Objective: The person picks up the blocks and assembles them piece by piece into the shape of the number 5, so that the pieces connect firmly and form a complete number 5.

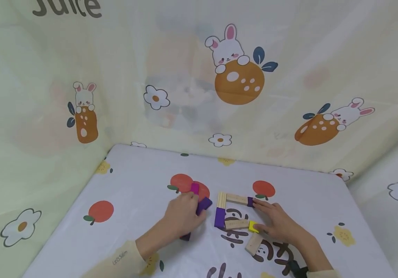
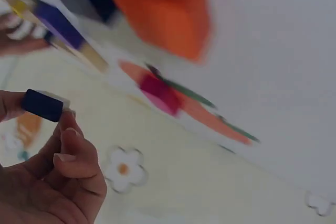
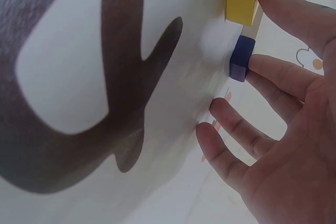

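My left hand [image 1: 184, 214] pinches a purple block [image 1: 204, 205] between thumb and fingertips; its dark end [image 2: 43, 106] faces the left wrist view. Just left of the frame of blocks, the hand stands over the table. My right hand [image 1: 282, 223] has extended fingers at the frame's right side. Its thumb touches a yellow-ended block [image 3: 242, 1], while fingertips rest against the dark purple end [image 3: 242, 59] of another. The frame has plain wooden strips [image 1: 237, 224] and an upright-running left side with a purple part [image 1: 220, 217].
A pink block [image 1: 194, 188] lies beyond my left hand. A dark block [image 1: 185, 237] shows below that hand, and an orange block [image 2: 165, 14] beside it is hidden in the head view. One plain wooden block [image 1: 254, 244] lies slanted near the yellow one. Printed curtains border the table.
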A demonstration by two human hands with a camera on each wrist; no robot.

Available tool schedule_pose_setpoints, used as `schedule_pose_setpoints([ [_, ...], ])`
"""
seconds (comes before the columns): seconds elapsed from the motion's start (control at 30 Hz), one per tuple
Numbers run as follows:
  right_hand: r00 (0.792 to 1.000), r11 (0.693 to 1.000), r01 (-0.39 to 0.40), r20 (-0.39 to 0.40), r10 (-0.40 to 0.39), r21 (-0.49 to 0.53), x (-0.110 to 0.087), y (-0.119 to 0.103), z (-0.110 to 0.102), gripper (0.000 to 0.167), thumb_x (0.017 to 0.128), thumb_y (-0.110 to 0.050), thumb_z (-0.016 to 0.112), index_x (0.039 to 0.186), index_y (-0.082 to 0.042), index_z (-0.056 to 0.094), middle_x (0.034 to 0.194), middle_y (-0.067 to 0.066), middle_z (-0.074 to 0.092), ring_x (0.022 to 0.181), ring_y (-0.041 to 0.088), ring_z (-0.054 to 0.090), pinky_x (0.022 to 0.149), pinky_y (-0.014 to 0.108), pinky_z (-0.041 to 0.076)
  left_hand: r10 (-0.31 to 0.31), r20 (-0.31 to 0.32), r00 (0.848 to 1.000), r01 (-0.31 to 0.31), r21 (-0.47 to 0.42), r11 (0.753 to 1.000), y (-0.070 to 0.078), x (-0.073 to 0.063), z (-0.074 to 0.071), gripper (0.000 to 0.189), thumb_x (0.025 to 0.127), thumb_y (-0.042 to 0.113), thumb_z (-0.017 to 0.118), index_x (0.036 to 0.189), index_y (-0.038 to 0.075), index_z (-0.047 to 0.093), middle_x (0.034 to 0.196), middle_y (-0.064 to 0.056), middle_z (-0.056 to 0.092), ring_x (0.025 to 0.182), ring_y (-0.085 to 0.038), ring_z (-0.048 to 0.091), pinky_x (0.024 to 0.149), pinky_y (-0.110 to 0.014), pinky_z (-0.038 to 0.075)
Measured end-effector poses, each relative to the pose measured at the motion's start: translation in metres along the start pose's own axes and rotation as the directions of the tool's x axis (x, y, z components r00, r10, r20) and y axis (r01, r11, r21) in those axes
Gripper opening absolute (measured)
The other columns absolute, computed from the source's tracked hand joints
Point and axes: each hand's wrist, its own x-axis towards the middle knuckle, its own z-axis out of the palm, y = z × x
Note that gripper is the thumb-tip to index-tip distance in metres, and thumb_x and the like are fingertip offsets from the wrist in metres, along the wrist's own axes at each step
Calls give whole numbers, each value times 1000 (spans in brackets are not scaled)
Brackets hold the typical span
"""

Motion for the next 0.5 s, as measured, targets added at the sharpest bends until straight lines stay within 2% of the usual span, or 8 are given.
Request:
schedule_pose_setpoints([
  [0.07, 1000, 1000, -1, 5, 0, 1, -2, 2, 2, 75, 86, -39, 86, 150, -8, 60, 162, 15, 52, 135, 40, 54, 112, 61, 51, 75, 47, 996, -75, 6, 997, 18, -10, 5, 33, 92, 41, 73, 99, 9, 74, 90, -1, 70, 77, -11, 60, 62, -25, 56],
  [0.13, 1000, 1000, -1, 12, 1, 1, -3, 3, 4, 75, 87, -39, 86, 150, -8, 59, 163, 14, 51, 135, 40, 54, 112, 61, 51, 138, 116, 984, -139, 2, 990, 32, -19, 9, 32, 93, 43, 72, 101, 12, 74, 90, 3, 69, 76, -8, 57, 61, -22, 52],
  [0.2, 1000, 1000, 6, 13, -6, -7, -4, 4, 5, 75, 87, -40, 85, 150, -8, 59, 163, 14, 51, 135, 39, 54, 112, 60, 51, 195, 185, 963, -196, -12, 980, 43, -24, 14, 30, 94, 44, 72, 102, 15, 75, 90, 5, 69, 74, -6, 55, 61, -20, 50],
  [0.33, 999, 999, 36, -10, -36, -16, -2, 3, 2, 74, 88, -39, 85, 149, -6, 60, 162, 16, 52, 136, 40, 55, 112, 60, 51, 256, 313, 914, -251, -57, 966, 57, -31, 22, 34, 95, 46, 73, 113, 17, 77, 102, 6, 75, 83, -4, 64, 73, -21, 57],
  [0.43, 999, 999, 43, -20, -43, -16, -2, 1, -1, 74, 88, -39, 85, 149, -5, 60, 161, 17, 53, 136, 42, 55, 112, 61, 51, 296, 360, 885, -295, -57, 954, 63, -34, 29, 35, 96, 47, 73, 116, 20, 77, 111, 8, 76, 93, -4, 70, 78, -23, 61],
  [0.5, 999, 999, 30, -16, -30, -15, -3, 0, -2, 74, 88, -40, 85, 149, -6, 60, 161, 17, 53, 135, 42, 55, 112, 61, 51, 327, 370, 869, -336, -42, 941, 66, -36, 34, 34, 97, 48, 72, 116, 21, 77, 114, 9, 76, 95, -4, 70, 77, -22, 61],
])
